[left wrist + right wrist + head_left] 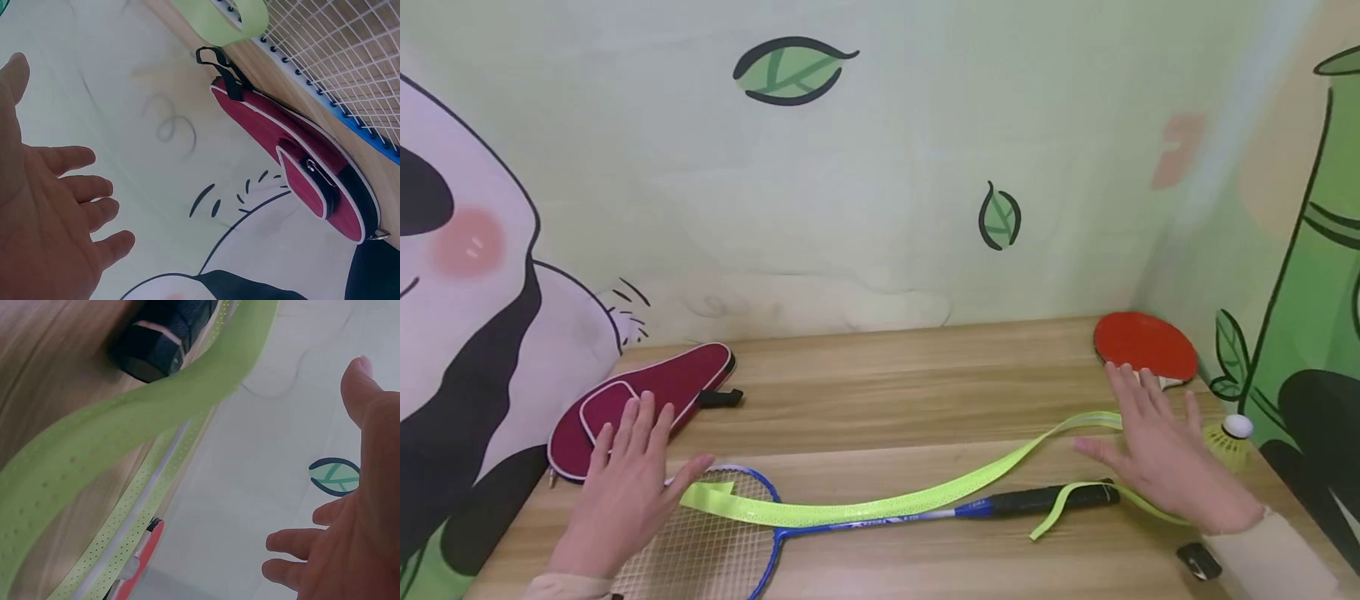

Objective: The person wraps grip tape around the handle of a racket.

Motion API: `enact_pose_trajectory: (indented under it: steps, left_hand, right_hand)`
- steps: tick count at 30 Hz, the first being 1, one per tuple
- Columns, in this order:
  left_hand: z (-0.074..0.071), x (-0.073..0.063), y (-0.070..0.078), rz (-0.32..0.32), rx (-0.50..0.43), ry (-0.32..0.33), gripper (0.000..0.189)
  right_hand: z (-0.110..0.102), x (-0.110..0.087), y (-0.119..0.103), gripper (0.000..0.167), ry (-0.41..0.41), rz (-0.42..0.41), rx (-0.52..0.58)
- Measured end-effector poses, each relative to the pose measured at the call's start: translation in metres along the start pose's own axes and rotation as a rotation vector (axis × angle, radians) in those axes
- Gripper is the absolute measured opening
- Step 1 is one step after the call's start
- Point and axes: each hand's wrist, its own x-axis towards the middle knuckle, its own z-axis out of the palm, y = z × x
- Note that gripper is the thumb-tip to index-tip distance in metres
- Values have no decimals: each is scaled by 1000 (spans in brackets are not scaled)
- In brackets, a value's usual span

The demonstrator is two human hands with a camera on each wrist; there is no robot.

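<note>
My left hand [628, 487] hovers with fingers spread over the head of a blue and white badminton racket [880, 523], holding nothing. On the other side, my right hand [1165, 454] is also spread, above a neon yellow-green perforated strip [895, 510]. The strip lies along the racket, from its strings past the black handle, and one end curls across the grip. In the right wrist view the strip [125, 419] arches close to the camera beside the handle's butt [156, 347]. Both palms are bare in the wrist views.
A maroon paddle case [662, 383] with a black strap lies at the back left. At the back right rests a red table tennis paddle [1142, 343]. Beside my right wrist are a yellow shuttlecock [1228, 442] and a small black object [1199, 561]. A printed cloth wall [895, 192] stands behind.
</note>
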Motion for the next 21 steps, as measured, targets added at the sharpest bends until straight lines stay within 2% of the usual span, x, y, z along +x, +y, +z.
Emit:
enact_pose_trajectory:
  steps: [6, 11, 15, 18, 21]
  left_hand:
    - [3, 2, -3, -16, -19, 0, 88]
    - [7, 0, 7, -35, -70, -35, 86]
    - [9, -3, 29, -9, -105, -33, 76]
    - [13, -3, 53, 29, -127, -47, 60]
    - [18, -2, 80, 67, -196, -83, 41]
  right_hand:
    - [0, 4, 4, 105, 11, -3, -3]
    - [1, 13, -5, 103, 26, -28, 20]
    - [8, 23, -29, 97, 16, -97, 66]
    - [18, 29, -55, 90, -19, -161, 94]
    - [29, 34, -84, 83, -48, -250, 131]
